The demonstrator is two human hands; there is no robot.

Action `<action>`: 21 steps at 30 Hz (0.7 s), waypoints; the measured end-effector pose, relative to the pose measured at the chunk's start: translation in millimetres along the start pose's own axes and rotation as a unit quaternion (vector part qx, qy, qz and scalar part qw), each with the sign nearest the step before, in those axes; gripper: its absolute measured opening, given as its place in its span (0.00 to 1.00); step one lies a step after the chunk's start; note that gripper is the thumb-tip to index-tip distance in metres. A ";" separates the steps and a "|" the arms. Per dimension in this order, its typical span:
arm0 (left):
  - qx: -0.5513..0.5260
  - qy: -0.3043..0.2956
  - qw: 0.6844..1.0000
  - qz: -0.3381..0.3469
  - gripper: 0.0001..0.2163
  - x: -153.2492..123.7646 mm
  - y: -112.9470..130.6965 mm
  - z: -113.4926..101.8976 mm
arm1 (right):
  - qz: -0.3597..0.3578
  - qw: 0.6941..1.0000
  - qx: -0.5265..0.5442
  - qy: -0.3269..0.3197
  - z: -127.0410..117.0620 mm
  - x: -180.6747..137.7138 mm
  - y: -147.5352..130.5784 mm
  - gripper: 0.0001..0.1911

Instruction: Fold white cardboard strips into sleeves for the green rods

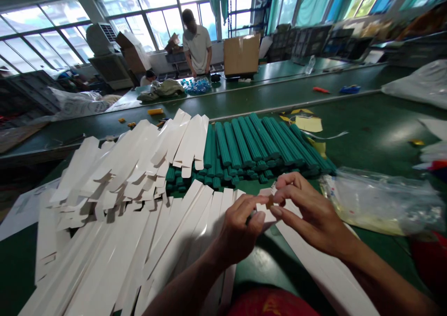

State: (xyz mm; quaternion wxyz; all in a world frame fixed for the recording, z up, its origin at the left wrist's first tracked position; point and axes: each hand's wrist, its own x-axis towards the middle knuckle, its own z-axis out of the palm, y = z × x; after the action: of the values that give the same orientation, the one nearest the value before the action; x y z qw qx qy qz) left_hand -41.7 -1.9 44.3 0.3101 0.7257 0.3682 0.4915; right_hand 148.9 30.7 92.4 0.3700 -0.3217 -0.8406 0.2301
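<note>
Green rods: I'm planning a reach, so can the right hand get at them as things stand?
Probably yes: the rods lie just beyond the right hand, with nothing seen between. It is busy at a white box, though, so would likely have to leave that first.

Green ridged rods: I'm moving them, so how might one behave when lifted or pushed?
The green ridged rods likely stay stiff: all visible ones lie straight. Their ridges should aid grip. Packed side by side, a pushed one may nudge neighbours before rolling.
</note>
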 end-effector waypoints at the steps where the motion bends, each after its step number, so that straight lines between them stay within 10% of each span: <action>1: -0.003 0.004 1.000 -0.007 0.13 -0.1 0.6 0.2 | 0.005 1.000 0.012 0.014 3.1 -1.0 1.4 0.02; 12: -0.016 -0.189 0.980 -0.052 0.19 22.7 1.3 -45.1 | 0.005 0.989 0.145 -0.010 6.2 -3.3 14.6 0.08; 21: -0.234 -0.045 0.962 -0.136 0.17 11.0 -6.4 -23.2 | 0.053 0.960 0.270 -0.061 2.4 -0.1 21.4 0.06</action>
State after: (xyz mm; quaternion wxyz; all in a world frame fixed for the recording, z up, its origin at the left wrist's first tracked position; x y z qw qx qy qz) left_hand -62.3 12.7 52.0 0.5511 0.5977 0.3237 0.4840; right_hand 155.0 44.9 77.5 0.3785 -0.2398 -0.7498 0.4869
